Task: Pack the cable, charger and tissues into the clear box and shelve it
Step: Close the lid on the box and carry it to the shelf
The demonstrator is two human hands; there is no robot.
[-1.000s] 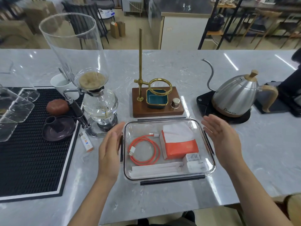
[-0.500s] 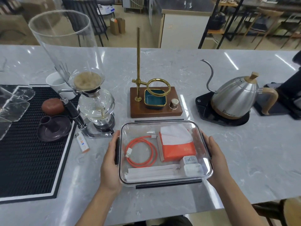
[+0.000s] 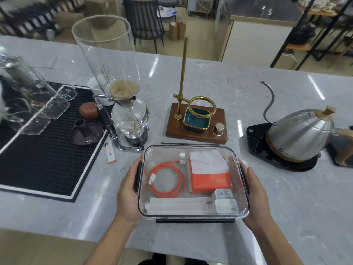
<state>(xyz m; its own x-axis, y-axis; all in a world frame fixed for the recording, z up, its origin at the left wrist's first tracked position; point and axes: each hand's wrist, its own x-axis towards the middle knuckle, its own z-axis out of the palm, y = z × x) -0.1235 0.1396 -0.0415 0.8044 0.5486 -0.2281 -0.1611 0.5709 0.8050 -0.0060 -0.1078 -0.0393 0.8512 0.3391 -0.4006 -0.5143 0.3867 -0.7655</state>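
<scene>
Fingers of left hand (image 3: 127,190) and right hand (image 3: 255,192) hidden behind the clear box (image 3: 193,214) walls and black side latches. Kettle (image 3: 298,138) handle cut off at right frame edge; glassware (image 3: 28,104) at far left blurred, cropped. Print on small sachet (image 3: 110,154) too small to read.

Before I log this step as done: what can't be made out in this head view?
- Shelf: none identifiable in view.
- Fingertips of left hand and right hand: hidden under the clear box.
- Box lifted or resting: unclear.
- Kettle handle: cut off by the right edge.
</scene>
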